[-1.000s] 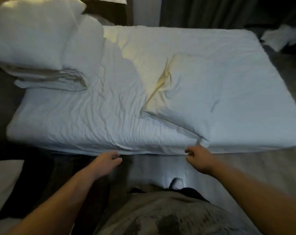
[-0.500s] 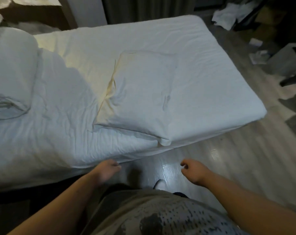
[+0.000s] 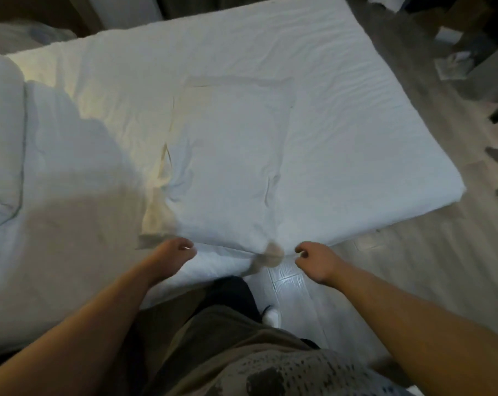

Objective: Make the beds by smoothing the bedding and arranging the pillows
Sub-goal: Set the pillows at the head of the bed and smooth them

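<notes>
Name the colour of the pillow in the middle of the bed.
White. The pillow shows best in the head view.

We have a single view: a wide-angle camera on the person's head, facing forward and steeply down from the long side of the bed (image 3: 356, 90). It sits near, with the left hand (image 3: 172, 254) and right hand (image 3: 316, 260) low in frame.
</notes>
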A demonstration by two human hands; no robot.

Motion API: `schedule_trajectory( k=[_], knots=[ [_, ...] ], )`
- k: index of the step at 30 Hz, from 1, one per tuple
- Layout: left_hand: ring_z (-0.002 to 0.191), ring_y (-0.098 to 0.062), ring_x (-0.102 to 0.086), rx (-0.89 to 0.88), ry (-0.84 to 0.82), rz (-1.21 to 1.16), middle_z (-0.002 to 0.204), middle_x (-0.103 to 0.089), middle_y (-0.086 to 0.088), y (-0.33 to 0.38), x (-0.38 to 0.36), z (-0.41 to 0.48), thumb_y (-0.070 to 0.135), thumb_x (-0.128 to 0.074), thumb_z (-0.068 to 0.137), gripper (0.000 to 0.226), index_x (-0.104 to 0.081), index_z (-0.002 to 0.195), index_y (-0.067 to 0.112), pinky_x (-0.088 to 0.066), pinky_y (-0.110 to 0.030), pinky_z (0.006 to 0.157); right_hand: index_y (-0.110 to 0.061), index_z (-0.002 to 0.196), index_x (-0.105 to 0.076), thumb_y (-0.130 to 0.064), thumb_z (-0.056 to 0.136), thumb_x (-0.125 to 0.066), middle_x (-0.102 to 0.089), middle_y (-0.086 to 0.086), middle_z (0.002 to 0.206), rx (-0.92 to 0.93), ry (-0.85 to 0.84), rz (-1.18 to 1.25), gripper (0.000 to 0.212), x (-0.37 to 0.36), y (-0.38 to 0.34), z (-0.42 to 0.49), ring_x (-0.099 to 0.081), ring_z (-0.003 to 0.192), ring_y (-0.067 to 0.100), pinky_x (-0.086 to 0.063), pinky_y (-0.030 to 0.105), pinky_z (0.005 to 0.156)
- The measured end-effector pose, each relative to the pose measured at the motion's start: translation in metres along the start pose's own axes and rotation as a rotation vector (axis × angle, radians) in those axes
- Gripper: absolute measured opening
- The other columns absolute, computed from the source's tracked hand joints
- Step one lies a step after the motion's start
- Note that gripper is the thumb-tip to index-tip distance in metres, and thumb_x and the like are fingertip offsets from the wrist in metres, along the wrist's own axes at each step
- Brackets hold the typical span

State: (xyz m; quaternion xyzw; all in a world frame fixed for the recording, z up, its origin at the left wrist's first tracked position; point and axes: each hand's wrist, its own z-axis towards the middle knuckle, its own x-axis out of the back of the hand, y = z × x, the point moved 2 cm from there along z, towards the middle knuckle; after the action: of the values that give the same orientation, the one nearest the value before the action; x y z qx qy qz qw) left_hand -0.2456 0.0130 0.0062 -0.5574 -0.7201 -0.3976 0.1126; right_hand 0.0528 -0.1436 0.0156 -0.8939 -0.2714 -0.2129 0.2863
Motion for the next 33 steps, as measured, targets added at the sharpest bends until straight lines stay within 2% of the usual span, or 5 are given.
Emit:
schedule_trajectory(
  k=[11,15,21,27,33],
  knots=[
    [0.094,-0.033,-0.065,0.163,0.152,-0.162,0.099,-0.065,-0.011,0.025,0.106,0.212,0.069,-0.069,0.053,0.076,-0.063,0.105,0.015,-0.051,-0.037,0.076,-0.021,0.149,-0.031,-0.047,0.086,-0.063,-0.034,0.003,0.153,-0.104,-0.087,0.373,0.075,0.066,-0.094,0.154,-0.038,0.137,0.022,-0.034,0.032,0.106],
    [0.083,-0.024,-0.061,0.221,0.315,-0.478,0.094,-0.060,-0.006,0.041,0.122,0.266,0.061,-0.078,0.059,0.081,-0.053,0.114,0.007,-0.050,-0.039,0.074,-0.015,0.109,-0.061,-0.060,0.074,-0.071,-0.062,0.000,0.116,-0.164,-0.077,0.651,0.058,0.079,-0.116,0.204,-0.058,0.106,0.016,-0.045,0.026,0.087],
    [0.093,-0.027,-0.068,0.123,-0.060,-0.660,0.098,-0.072,-0.013,0.057,0.128,0.311,0.055,-0.084,0.056,0.076,-0.067,0.111,0.005,-0.051,-0.038,0.086,-0.013,0.150,-0.013,-0.074,0.051,-0.076,-0.042,-0.001,0.141,-0.311,0.134,1.025,0.132,0.074,-0.127,0.252,-0.046,0.128,0.021,-0.041,0.035,0.103],
    [0.106,-0.045,-0.059,-0.031,0.066,-0.604,0.111,-0.058,-0.039,0.103,0.141,0.268,0.031,-0.077,0.078,0.069,-0.051,0.116,-0.021,-0.048,-0.037,0.088,-0.024,0.115,-0.064,-0.036,0.067,-0.084,-0.074,0.000,0.102,-0.169,0.202,1.211,0.053,0.110,-0.120,0.212,-0.072,0.090,0.022,-0.056,0.045,0.087],
    [0.097,-0.020,-0.068,-0.171,-0.059,-0.556,0.103,-0.073,-0.004,0.165,0.119,0.199,0.040,-0.079,0.072,0.051,-0.069,0.112,0.010,-0.048,-0.043,0.100,-0.024,0.112,-0.062,-0.032,0.072,-0.081,-0.073,-0.003,0.100,-0.177,0.459,1.247,0.045,0.136,-0.078,0.101,-0.071,0.089,0.017,-0.057,0.035,0.079]
  ],
)
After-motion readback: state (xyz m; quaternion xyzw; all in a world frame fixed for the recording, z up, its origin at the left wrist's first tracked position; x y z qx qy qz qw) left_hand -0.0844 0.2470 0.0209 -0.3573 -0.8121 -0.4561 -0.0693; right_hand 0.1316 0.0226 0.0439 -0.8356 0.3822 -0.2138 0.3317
